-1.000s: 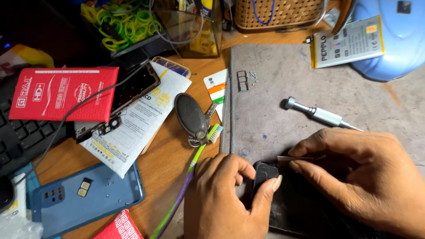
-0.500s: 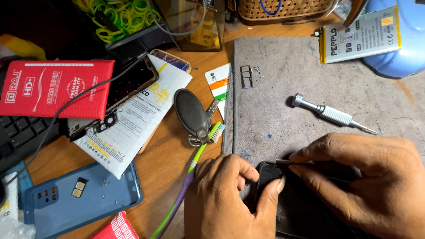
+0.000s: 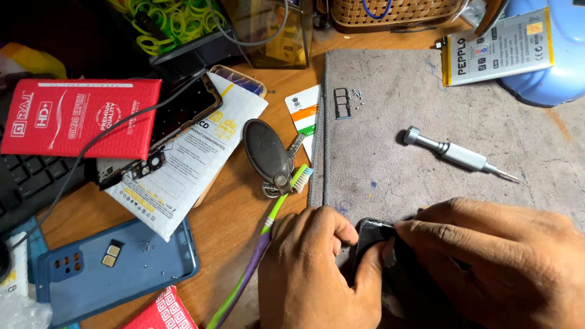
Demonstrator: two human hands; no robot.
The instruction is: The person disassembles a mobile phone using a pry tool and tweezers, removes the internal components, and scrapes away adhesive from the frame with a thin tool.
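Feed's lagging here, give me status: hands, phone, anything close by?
Left hand and right hand both gripping dark phone on grey mat. Screwdriver lies apart, above. Toothbrush beside left hand.

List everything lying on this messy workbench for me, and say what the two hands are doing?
Phone: one, black, near edge of the mat, under both hands.
Work mat: one, grey, right half of the desk.
Screwdriver: one, silver, on the mat.
SIM tray: one, metal, mat's top left.
Phone battery: one, white, top right.
Toothbrush: one, green and purple, on the wood beside the mat.
Key fob: one, dark oval, above the toothbrush.
Back cover: one, blue, bottom left.
Padded envelope: one, red, left.
Rubber bands: many, green, top left.
Basket: one, wicker, top.
Left hand: steadies the phone's corner.
Right hand: covers the phone; a thin tool seems pinched in it.
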